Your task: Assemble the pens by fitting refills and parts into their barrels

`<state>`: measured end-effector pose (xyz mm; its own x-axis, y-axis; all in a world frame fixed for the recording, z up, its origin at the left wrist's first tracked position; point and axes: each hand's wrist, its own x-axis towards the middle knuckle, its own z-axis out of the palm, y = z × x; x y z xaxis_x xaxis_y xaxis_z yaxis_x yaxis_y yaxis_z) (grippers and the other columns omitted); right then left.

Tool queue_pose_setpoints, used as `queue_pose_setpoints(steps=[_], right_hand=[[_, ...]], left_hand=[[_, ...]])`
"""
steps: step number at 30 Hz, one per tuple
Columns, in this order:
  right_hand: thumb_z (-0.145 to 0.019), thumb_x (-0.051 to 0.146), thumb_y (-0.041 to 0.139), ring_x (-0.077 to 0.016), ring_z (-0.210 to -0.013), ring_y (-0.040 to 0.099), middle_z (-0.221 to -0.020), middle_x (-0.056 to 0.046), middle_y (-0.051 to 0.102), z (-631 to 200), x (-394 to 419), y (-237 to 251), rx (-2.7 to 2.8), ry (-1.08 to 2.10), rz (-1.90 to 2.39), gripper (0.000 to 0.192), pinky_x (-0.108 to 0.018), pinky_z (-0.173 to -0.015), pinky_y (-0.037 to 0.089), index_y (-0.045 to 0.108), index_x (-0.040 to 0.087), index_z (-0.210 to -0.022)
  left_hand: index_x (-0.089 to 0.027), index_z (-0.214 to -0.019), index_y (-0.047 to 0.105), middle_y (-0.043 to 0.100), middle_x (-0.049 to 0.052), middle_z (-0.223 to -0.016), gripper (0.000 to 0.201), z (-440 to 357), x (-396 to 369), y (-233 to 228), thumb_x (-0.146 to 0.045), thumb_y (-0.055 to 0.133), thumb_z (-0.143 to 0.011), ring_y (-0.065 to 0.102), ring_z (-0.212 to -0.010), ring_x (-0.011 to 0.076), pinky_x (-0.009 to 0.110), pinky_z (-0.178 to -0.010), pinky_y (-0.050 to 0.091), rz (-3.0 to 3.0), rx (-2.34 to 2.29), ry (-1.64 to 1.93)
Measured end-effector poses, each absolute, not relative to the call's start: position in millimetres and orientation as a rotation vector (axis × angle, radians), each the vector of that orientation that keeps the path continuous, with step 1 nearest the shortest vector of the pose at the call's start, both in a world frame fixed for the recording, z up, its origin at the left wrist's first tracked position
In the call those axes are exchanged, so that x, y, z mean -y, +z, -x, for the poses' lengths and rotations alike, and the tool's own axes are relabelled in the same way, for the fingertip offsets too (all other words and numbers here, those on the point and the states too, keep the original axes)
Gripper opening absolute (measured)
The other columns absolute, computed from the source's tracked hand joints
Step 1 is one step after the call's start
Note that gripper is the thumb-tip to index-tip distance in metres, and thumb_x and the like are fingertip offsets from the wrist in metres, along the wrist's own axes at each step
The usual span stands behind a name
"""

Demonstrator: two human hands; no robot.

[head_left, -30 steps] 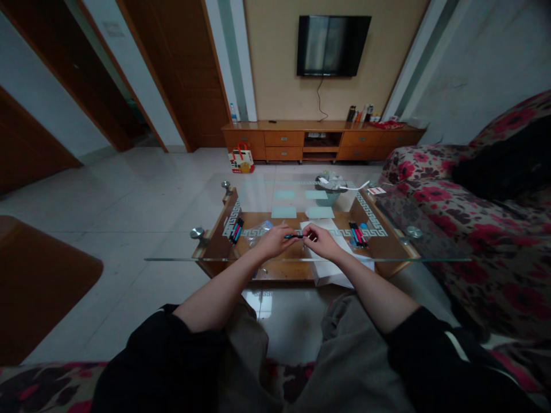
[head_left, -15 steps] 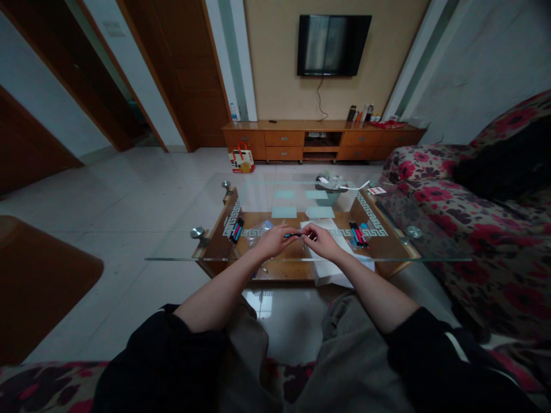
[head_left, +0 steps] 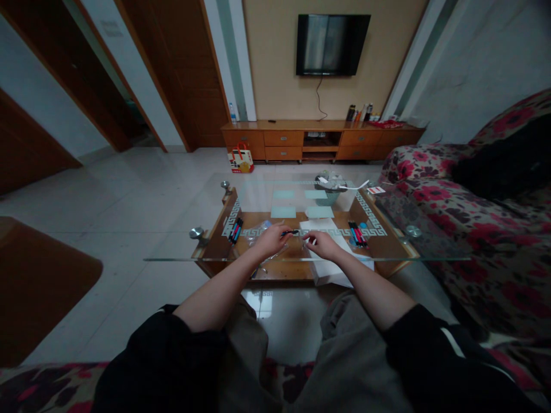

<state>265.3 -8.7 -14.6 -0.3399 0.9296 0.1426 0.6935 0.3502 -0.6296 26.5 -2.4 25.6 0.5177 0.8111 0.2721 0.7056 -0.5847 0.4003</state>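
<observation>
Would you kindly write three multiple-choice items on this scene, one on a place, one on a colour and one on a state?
1. Where does the small basket stand?
A. on the far part of the glass table
B. on the floor by the doors
C. on the sofa

2. What colour are the flowers on the sofa?
A. yellow
B. red
C. white

3. What is the left hand doing?
A. lying flat and empty on the glass
B. resting on a knee
C. holding a dark pen

Key:
1 A: the basket sits on the glass beyond the hands, toward the television.
2 B: red blooms cover the sofa's fabric.
3 C: the left hand's fingers close on the pen, whose tip points toward the right hand, and the right hand does not touch it.
</observation>
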Motion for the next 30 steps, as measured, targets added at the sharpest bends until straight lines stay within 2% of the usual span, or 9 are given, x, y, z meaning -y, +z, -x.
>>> queue_pose_setpoints(steps=[8, 21, 26, 30], right_hand=[[-0.077, 0.01, 0.066, -0.018, -0.072, 0.065, -0.081, -0.003, 0.073, -259.5, 5.7, -22.1, 2.171, 0.704, 1.353, 0.017, -0.029, -0.071, 0.049, 0.076, 0.021, -0.086], [-0.077, 0.011, 0.065, -0.0179, -0.075, 0.066, -0.085, -0.004, 0.074, -261.3, 4.3, -18.5, 2.14, 0.625, 1.443, 0.016, -0.028, -0.072, 0.048, 0.074, 0.02, -0.087], [-0.078, 0.02, 0.068, -0.0155, -0.071, 0.064, -0.078, -0.002, 0.071, -261.4, 5.4, -11.7, 1.999, 0.517, 1.466, 0.004, -0.025, -0.068, 0.045, 0.07, 0.018, -0.082], [-0.078, 0.022, 0.07, -0.0139, -0.067, 0.062, -0.073, 0.0, 0.07, -260.7, 6.5, -7.0, 1.933, 0.464, 1.468, 0.004, -0.024, -0.066, 0.043, 0.069, 0.018, -0.076]], left_hand=[[-0.017, -0.101, 0.073, 0.068, 0.008, -0.089, 0.025, -28.9, 2.2, 25.4, -0.028, 0.051, -0.096, 0.061, -0.083, 0.0188, 0.029, -0.077, 0.047, -2.532, -1.265, 0.649], [-0.016, -0.1, 0.072, 0.068, 0.008, -0.09, 0.022, -29.3, 2.5, 26.7, -0.025, 0.052, -0.095, 0.061, -0.084, 0.0191, 0.028, -0.077, 0.046, -2.529, -1.256, 0.671], [-0.015, -0.1, 0.072, 0.068, 0.008, -0.09, 0.023, -29.6, 3.2, 28.4, -0.022, 0.051, -0.094, 0.061, -0.083, 0.0191, 0.028, -0.077, 0.047, -2.525, -1.274, 0.647], [-0.014, -0.101, 0.072, 0.069, 0.009, -0.091, 0.022, -30.4, 4.4, 30.2, -0.021, 0.052, -0.093, 0.061, -0.085, 0.0197, 0.029, -0.079, 0.047, -2.522, -1.281, 0.634]])
